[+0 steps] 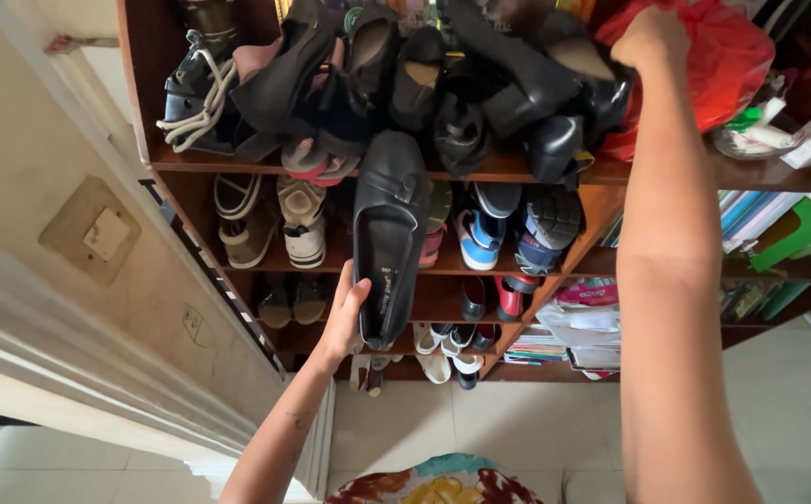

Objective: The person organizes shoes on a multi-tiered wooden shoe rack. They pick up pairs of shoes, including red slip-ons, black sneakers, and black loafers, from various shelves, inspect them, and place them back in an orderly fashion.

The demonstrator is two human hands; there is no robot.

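From the head camera I look down a wooden shoe rack (517, 175) with several shelves, all crowded. My left hand (345, 313) is closed around the heel end of a black flat shoe (388, 233), fingers wrapped on its left edge, the insole facing me and the toe pointing up toward the top shelf. The shoe hangs in front of the second and third shelves, its toe just reaching the heap of dark shoes (461, 84) piled on the top shelf. My right hand (650, 39) is stretched up to that same shelf, at the right end of the heap, just beside a red plastic bag (732, 65). I see only its back and knuckles, so I cannot tell whether it grips anything or merely presses against the black shoes there.

As I judge it, the step in hand is sorting through the top pile with one shoe already held out. The next move calls for keeping the left grip firm on the heel while the right hand works carefully among the stacked shoes, since the heap looks loosely balanced and could slide off the shelf edge.

Lower shelves hold sandals, white sneakers (303, 224) and blue sports shoes (477, 238); stacked books (751, 215) sit to the right.
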